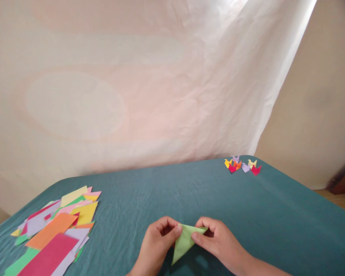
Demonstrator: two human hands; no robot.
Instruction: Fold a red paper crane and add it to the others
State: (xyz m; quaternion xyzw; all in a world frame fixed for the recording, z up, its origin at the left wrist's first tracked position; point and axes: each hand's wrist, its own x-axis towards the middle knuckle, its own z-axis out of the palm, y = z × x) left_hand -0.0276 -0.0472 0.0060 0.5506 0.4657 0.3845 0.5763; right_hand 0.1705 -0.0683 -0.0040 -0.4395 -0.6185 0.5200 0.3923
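Observation:
A light green paper [184, 241], folded into a pointed triangle, is held just above the teal tablecloth [166, 191] near the front edge. My left hand [158, 245] pinches its upper left corner between thumb and fingers. My right hand [218, 241] pinches its upper right corner, fingers curled. The paper's long point hangs down between my wrists.
A loose pile of coloured paper sheets [57, 226] lies at the front left. Several small folded paper figures [243, 165] sit together at the far right corner of the table. A pale sheet [132, 84] hangs behind the table.

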